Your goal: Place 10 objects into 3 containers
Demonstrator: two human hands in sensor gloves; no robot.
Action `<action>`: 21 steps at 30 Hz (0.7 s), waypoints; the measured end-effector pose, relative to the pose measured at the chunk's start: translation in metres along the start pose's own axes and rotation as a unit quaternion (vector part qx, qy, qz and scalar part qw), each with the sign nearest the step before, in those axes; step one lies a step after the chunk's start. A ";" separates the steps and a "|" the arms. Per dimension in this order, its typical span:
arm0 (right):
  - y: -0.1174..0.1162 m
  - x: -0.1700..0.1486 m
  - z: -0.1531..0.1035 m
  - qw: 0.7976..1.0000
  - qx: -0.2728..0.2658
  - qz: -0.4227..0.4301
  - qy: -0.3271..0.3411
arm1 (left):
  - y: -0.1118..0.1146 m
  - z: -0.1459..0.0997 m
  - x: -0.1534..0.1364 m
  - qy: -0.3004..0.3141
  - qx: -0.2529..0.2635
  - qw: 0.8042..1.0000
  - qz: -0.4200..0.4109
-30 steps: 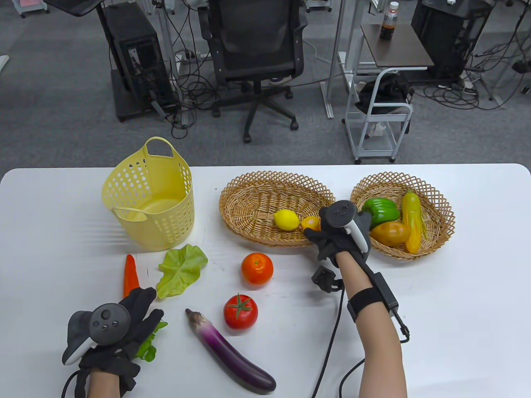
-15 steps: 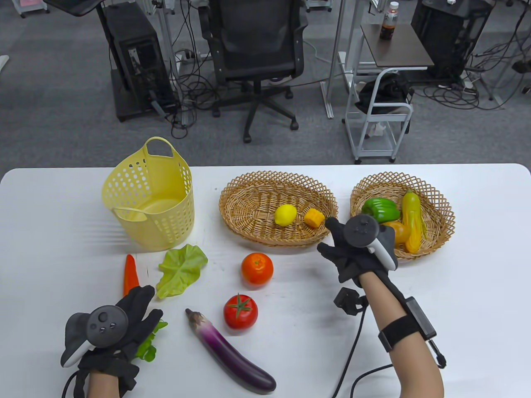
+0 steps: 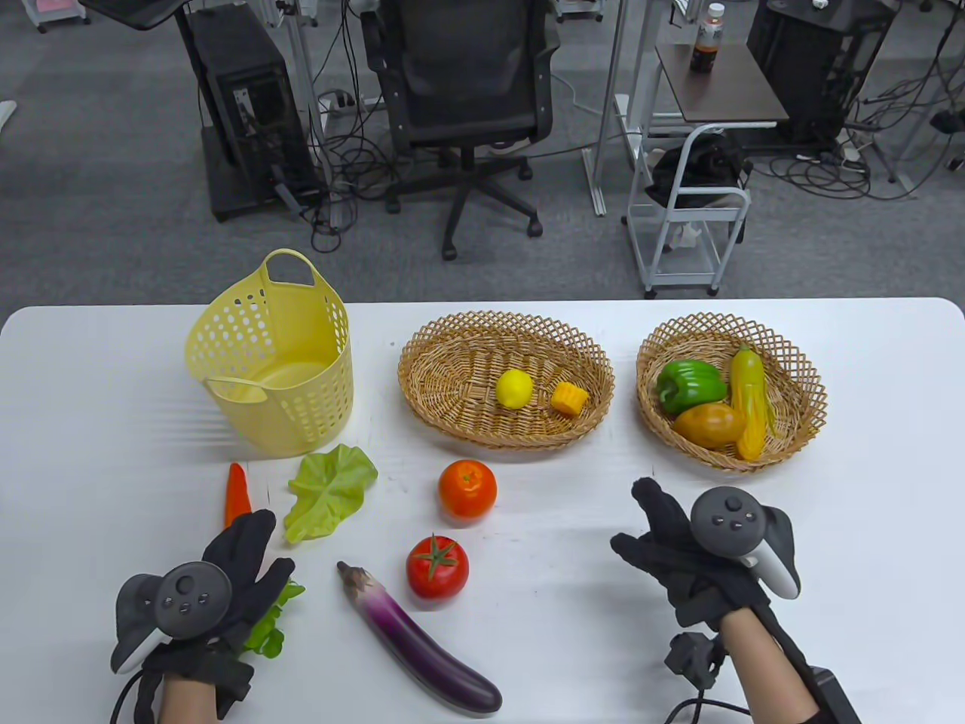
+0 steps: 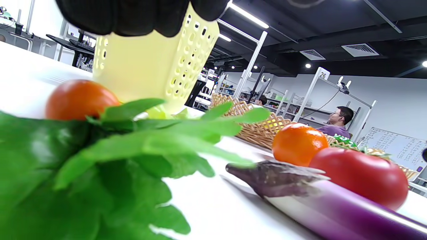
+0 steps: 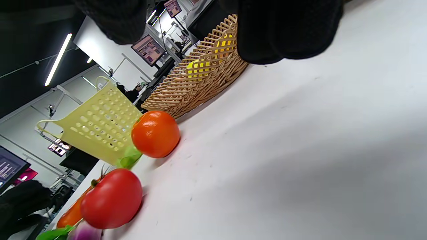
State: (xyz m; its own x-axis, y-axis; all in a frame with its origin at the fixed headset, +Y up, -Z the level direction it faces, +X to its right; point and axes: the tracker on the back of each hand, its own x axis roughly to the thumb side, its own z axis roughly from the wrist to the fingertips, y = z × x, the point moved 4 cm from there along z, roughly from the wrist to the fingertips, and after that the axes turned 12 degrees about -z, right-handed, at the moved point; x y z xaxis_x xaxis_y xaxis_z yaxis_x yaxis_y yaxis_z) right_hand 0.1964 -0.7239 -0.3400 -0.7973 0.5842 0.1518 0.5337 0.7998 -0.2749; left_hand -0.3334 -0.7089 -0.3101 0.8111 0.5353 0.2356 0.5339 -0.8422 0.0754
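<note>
My right hand [image 3: 648, 528] is open and empty above the table's front right. My left hand [image 3: 256, 558] lies with fingers spread over a leafy green bunch [image 3: 268, 630] at the front left; no grip shows. The middle wicker basket [image 3: 452, 362] holds a lemon [image 3: 514, 389] and an orange chunk [image 3: 569, 397]. The right wicker basket [image 3: 807, 377] holds a green pepper [image 3: 690, 383], a mango [image 3: 709, 424] and a corn cob [image 3: 752, 407]. The yellow plastic basket [image 3: 271, 377] looks empty. Loose on the table are a carrot [image 3: 237, 494], lettuce leaf [image 3: 329, 490], orange [image 3: 467, 489], tomato [image 3: 437, 567] and eggplant [image 3: 418, 641].
The left wrist view has the greens [image 4: 83, 160] right under the camera, with the eggplant [image 4: 317, 203], tomato [image 4: 360, 180] and orange [image 4: 298, 143] beyond. The right wrist view shows the orange [image 5: 155, 133] and tomato [image 5: 111, 198] to its left. An office chair [image 3: 467, 98] stands behind the table.
My right hand let go of the orange chunk in the middle basket and drew back to the table's front right. The lemon shifted slightly. My left hand barely moved.
</note>
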 end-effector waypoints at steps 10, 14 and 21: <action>-0.010 -0.008 -0.013 0.999 -0.008 0.021 0.031 | -0.002 0.001 -0.014 -0.047 0.020 0.998 0.041; -0.010 -0.010 -0.014 0.999 -0.007 0.026 0.027 | -0.005 0.002 -0.029 -0.092 0.068 0.991 0.063; -0.002 -0.023 -0.016 0.999 -0.012 0.040 0.014 | 0.000 0.020 -0.058 -0.181 0.066 0.981 0.029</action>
State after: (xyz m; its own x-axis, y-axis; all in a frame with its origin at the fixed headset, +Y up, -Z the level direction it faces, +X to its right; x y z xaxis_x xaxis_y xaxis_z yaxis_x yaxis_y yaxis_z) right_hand 0.2179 -0.7367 -0.3281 -0.7441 0.6491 0.1579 0.6017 0.7539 -0.2637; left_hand -0.3750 -0.7388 -0.3431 0.8598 0.4952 -0.1248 0.4916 -0.8688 -0.0604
